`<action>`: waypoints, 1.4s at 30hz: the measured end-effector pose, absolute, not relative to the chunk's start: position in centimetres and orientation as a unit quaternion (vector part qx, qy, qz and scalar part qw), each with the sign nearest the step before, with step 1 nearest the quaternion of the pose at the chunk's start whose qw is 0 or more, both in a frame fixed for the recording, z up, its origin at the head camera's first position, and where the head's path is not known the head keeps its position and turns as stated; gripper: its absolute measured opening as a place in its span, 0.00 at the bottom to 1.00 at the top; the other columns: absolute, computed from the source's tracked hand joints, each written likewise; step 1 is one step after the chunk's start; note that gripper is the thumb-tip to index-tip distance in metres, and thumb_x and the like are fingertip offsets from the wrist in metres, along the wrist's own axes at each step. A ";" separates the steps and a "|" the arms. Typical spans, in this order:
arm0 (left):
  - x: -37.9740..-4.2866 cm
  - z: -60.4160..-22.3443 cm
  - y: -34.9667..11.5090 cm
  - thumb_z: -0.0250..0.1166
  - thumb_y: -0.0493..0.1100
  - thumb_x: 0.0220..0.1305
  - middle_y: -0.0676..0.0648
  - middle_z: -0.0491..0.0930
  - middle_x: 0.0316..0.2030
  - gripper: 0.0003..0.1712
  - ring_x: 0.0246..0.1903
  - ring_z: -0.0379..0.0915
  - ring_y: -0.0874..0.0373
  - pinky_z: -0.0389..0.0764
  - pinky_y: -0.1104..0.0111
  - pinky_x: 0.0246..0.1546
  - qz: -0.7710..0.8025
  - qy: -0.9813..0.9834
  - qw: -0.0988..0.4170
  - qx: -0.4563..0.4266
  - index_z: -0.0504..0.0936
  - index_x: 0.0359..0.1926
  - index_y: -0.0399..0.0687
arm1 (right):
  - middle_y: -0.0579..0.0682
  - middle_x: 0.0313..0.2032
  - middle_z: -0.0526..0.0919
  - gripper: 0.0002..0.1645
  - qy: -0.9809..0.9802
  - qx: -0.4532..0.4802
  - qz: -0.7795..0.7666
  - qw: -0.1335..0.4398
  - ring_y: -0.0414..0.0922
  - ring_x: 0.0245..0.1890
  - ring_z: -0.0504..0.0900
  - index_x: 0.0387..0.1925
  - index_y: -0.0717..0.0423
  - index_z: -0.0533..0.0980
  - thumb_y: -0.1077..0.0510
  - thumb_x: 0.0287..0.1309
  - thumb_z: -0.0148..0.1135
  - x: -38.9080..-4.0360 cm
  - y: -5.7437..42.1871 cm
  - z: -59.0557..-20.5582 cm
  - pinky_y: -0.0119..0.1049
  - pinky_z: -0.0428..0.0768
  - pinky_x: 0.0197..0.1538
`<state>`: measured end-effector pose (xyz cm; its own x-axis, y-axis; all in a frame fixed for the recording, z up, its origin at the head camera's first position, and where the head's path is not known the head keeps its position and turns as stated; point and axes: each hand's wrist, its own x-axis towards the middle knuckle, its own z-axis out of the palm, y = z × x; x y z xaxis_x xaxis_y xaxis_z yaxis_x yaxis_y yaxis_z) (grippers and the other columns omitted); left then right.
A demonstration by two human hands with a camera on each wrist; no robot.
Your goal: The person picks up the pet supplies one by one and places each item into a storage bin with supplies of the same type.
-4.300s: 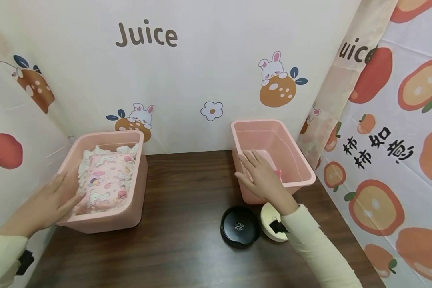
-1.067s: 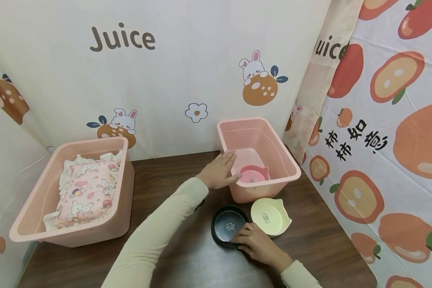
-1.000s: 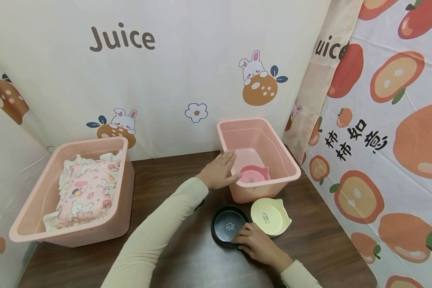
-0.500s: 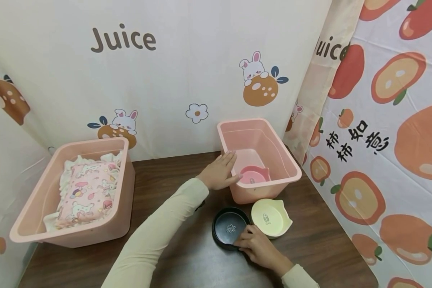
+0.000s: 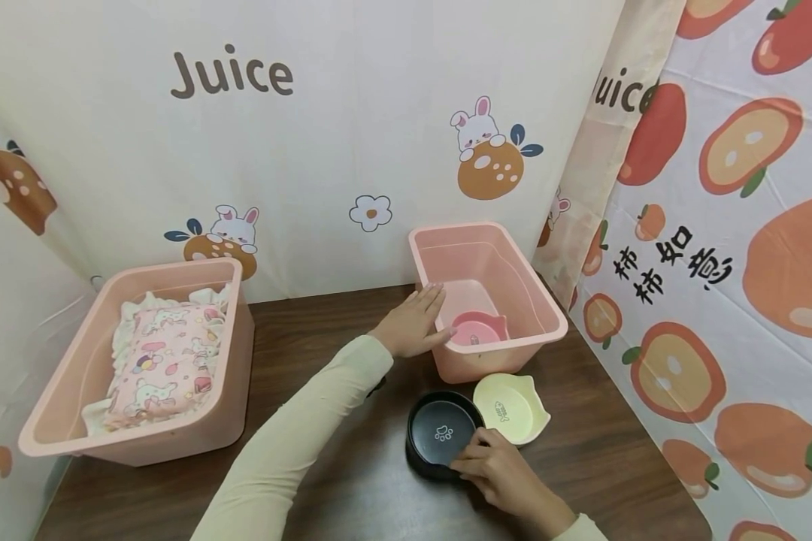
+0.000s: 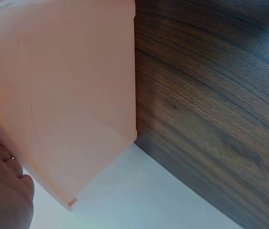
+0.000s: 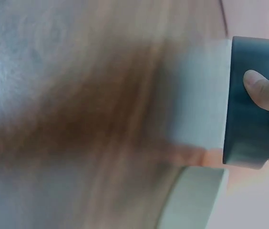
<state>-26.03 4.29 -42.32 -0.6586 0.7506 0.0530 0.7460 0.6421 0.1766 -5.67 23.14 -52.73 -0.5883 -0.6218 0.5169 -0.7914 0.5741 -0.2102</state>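
My right hand (image 5: pixel 504 473) pinches the near rim of a round black pet bowl (image 5: pixel 440 432) marked with a paw print. In the right wrist view the thumb presses the outer wall of the black bowl (image 7: pixel 249 129), which appears raised off the table. My left hand (image 5: pixel 411 323) rests on the left rim of the right pink bin (image 5: pixel 548 315), fingers extended. That bin's outer wall (image 6: pixel 77 86) fills much of the left wrist view, the left hand (image 6: pixel 3 183) at its edge. Inside the bin lies a pink cat-eared bowl (image 5: pixel 477 328). A pale yellow cat-eared bowl (image 5: pixel 514 409) sits beside the black one.
Another pink bin (image 5: pixel 203 428) stands at the left, holding a pink printed cushion (image 5: pixel 165 361) with white ruffles. Both bins are on a dark wooden table (image 5: pixel 325 481). Printed cloth (image 5: pixel 311 173) hangs behind and along the sides.
Earlier the left hand was at the left bin and the right hand at the right bin. Over the last half second the right hand has moved the black bowl slightly right and up; the left stays.
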 end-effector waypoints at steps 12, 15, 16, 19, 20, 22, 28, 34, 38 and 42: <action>-26.0 -42.2 4.1 0.42 0.64 0.70 0.39 0.47 0.74 0.45 0.74 0.41 0.47 0.47 0.58 0.72 0.098 0.898 0.002 0.428 0.50 0.73 0.35 | 0.35 0.30 0.84 0.14 -0.846 0.414 0.203 0.268 0.38 0.35 0.71 0.35 0.46 0.86 0.60 0.62 0.54 -4.6 25.2 -48.0 0.32 0.68 0.43; -25.9 -42.1 4.0 0.41 0.65 0.70 0.40 0.46 0.74 0.45 0.74 0.39 0.49 0.46 0.58 0.72 0.094 0.899 0.004 0.429 0.48 0.74 0.35 | 0.35 0.30 0.84 0.23 -0.846 0.399 0.210 0.283 0.39 0.35 0.71 0.35 0.46 0.86 0.55 0.72 0.43 -4.4 25.6 -47.0 0.31 0.69 0.42; -25.9 -42.1 4.0 0.40 0.65 0.70 0.40 0.46 0.74 0.45 0.74 0.39 0.49 0.45 0.59 0.73 0.094 0.898 0.005 0.429 0.48 0.74 0.36 | 0.35 0.31 0.84 0.24 -0.847 0.394 0.211 0.288 0.39 0.35 0.71 0.35 0.45 0.86 0.53 0.73 0.42 -4.3 25.8 -46.6 0.31 0.69 0.42; -25.9 -42.1 4.0 0.40 0.65 0.71 0.40 0.47 0.74 0.45 0.74 0.39 0.49 0.44 0.60 0.73 0.092 0.899 0.004 0.429 0.48 0.74 0.36 | 0.35 0.32 0.84 0.23 -0.847 0.383 0.216 0.297 0.38 0.34 0.71 0.36 0.45 0.86 0.51 0.72 0.44 -4.2 26.4 -45.3 0.30 0.68 0.41; -25.9 -42.1 4.0 0.40 0.65 0.71 0.40 0.47 0.74 0.45 0.74 0.39 0.49 0.44 0.60 0.73 0.093 0.899 0.005 0.428 0.48 0.74 0.36 | 0.36 0.32 0.84 0.22 -0.846 0.382 0.217 0.302 0.39 0.34 0.71 0.36 0.46 0.86 0.51 0.72 0.46 -4.3 26.6 -45.0 0.30 0.67 0.41; -26.0 -42.1 4.0 0.40 0.65 0.71 0.41 0.46 0.74 0.45 0.74 0.38 0.50 0.43 0.61 0.73 0.090 0.900 0.008 0.426 0.47 0.74 0.37 | 0.37 0.32 0.84 0.20 -0.842 0.383 0.216 0.314 0.40 0.34 0.72 0.36 0.47 0.86 0.51 0.71 0.48 -4.6 26.9 -44.2 0.32 0.67 0.41; -26.0 -42.0 4.0 0.40 0.67 0.70 0.43 0.44 0.75 0.46 0.74 0.37 0.51 0.43 0.62 0.73 0.082 0.905 0.014 0.418 0.45 0.75 0.40 | 0.40 0.31 0.85 0.22 -0.833 0.381 0.202 0.347 0.42 0.32 0.73 0.34 0.51 0.87 0.52 0.72 0.47 -6.2 28.2 -42.4 0.37 0.67 0.41; -26.1 -42.4 4.0 0.40 0.67 0.70 0.43 0.43 0.75 0.46 0.75 0.35 0.51 0.45 0.59 0.73 0.087 0.904 0.013 0.417 0.45 0.75 0.39 | 0.43 0.31 0.86 0.24 -0.831 0.374 0.202 0.359 0.43 0.31 0.74 0.30 0.56 0.87 0.50 0.71 0.49 -8.4 29.4 -41.0 0.36 0.67 0.39; -26.2 -42.7 4.1 0.40 0.66 0.70 0.42 0.43 0.75 0.46 0.75 0.35 0.51 0.46 0.59 0.72 0.094 0.903 0.009 0.420 0.45 0.75 0.39 | 0.45 0.31 0.86 0.23 -0.827 0.376 0.215 0.358 0.44 0.31 0.74 0.30 0.58 0.87 0.49 0.69 0.52 -10.4 30.2 -39.8 0.34 0.66 0.36; -26.0 -42.6 4.3 0.41 0.66 0.70 0.42 0.42 0.75 0.46 0.75 0.35 0.51 0.44 0.61 0.73 0.098 0.903 0.011 0.419 0.45 0.75 0.39 | 0.48 0.31 0.87 0.14 -0.836 0.371 0.214 0.344 0.45 0.32 0.74 0.31 0.60 0.86 0.54 0.62 0.62 -12.7 31.1 -38.4 0.34 0.65 0.36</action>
